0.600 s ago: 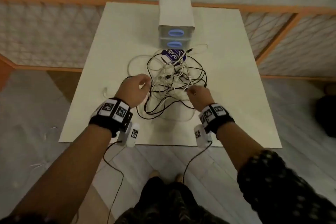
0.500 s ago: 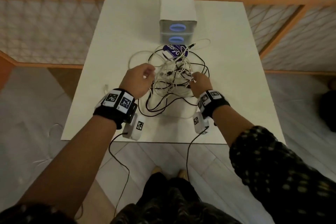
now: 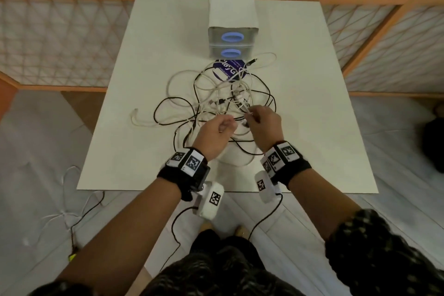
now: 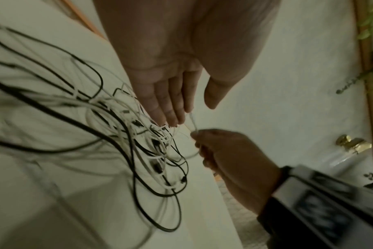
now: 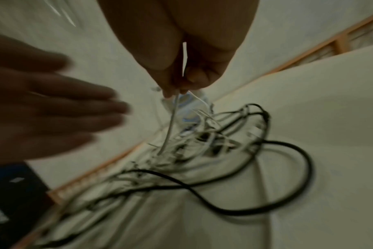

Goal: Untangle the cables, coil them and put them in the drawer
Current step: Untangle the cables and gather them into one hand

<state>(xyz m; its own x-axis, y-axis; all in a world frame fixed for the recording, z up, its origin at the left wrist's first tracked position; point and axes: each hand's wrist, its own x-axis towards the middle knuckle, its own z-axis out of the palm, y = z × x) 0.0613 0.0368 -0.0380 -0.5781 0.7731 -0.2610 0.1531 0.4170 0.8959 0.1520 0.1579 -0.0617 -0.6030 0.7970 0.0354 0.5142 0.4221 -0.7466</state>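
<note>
A tangle of black and white cables lies on the white table, in front of a small drawer unit whose two drawers with blue handles are closed. My right hand pinches one white cable between thumb and fingers and holds it up out of the tangle. My left hand hovers just beside it, fingers straight, their tips touching the strands near the same white cable. The right hand shows curled in the left wrist view.
A round purple label lies under the cables by the drawer unit. A wooden lattice railing runs behind and beside the table. Loose wires lie on the floor at the left, and a dark object at the right.
My left hand has moved right from the tangle's left edge to beside the right hand and straightened its fingers. The right hand has lifted a white cable a little.
</note>
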